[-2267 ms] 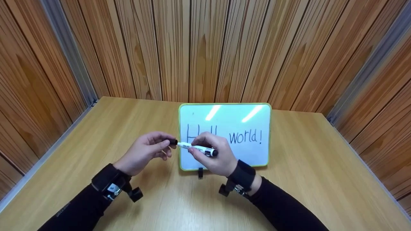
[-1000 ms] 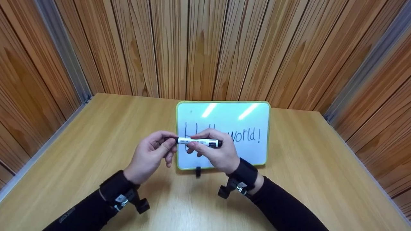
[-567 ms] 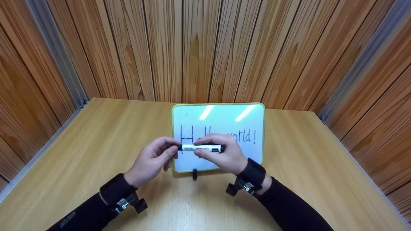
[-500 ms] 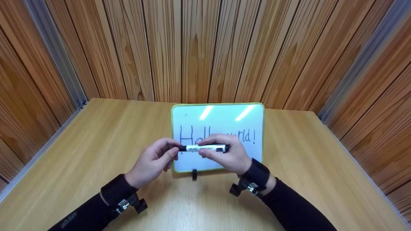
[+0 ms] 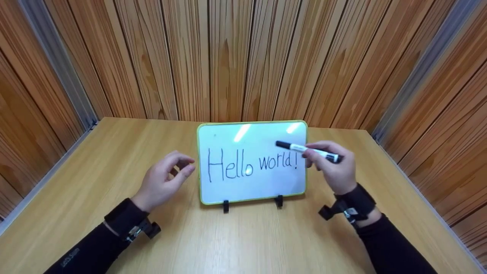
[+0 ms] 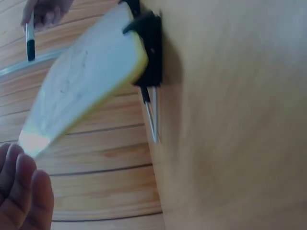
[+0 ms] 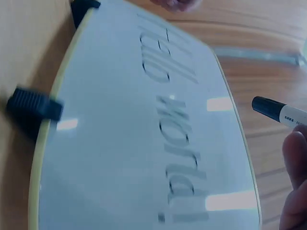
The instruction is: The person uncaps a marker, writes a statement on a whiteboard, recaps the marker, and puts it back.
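Note:
A small green-framed whiteboard [image 5: 251, 188] stands upright on two black clip feet [image 5: 226, 206] on the wooden table [image 5: 243, 239]; "Hello world!" is written on it in black. My right hand [image 5: 335, 169] is at the board's right edge and pinches a white marker [image 5: 306, 149], whose black cap end points left over the board's upper right corner. My left hand [image 5: 163, 182] hovers just left of the board, fingers loosely curled, holding nothing. The right wrist view shows the board face [image 7: 120, 158] and the marker's capped tip [image 7: 268, 109]. The left wrist view shows the board's edge [image 6: 81, 76] and a foot [image 6: 151, 52].
Wood-panelled walls [image 5: 243, 57] close the table in at the back and on both sides, with grey metal strips [image 5: 57, 72] in the corners. Black wrist bands with camera mounts [image 5: 144, 228] sit on both forearms.
Both hands held the marker in front of the board and brought cap and barrel together. The left hand then let go and moved left; the right hand carried the marker to the right.

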Demonstrator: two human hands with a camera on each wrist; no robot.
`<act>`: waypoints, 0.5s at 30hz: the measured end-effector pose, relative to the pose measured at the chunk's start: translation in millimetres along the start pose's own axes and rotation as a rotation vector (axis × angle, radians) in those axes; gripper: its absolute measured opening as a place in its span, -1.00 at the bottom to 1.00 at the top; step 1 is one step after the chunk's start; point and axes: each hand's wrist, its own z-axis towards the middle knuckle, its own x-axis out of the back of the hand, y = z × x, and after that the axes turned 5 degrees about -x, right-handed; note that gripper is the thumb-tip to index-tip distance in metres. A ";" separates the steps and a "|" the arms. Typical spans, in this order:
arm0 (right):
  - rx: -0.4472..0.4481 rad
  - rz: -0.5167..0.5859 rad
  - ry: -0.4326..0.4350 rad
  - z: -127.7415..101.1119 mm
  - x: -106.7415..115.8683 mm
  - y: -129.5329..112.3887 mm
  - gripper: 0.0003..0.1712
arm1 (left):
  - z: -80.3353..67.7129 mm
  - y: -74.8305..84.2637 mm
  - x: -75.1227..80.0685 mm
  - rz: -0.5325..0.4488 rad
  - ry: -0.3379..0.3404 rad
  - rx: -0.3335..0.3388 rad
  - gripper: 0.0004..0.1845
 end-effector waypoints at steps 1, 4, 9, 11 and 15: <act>-0.019 -0.012 0.025 0.1 7.3 1.2 -0.89 | 0.6 -3.0 1.5 0.023 0.015 0.024 -0.87; -0.079 -0.038 0.093 0.3 28.4 5.9 -0.88 | 0.9 -11.7 5.8 0.056 0.055 0.103 -0.86; -0.131 -0.151 0.185 -2.3 60.4 19.7 -0.84 | 1.0 -24.4 10.3 0.124 0.060 0.182 -0.79; -0.144 -0.227 0.204 -5.0 72.1 26.8 -0.82 | 2.1 -28.0 11.4 0.170 0.044 0.181 -0.76; -0.211 -0.339 0.205 -10.3 91.2 40.7 -0.78 | 5.3 -35.2 12.8 0.258 0.007 0.179 -0.73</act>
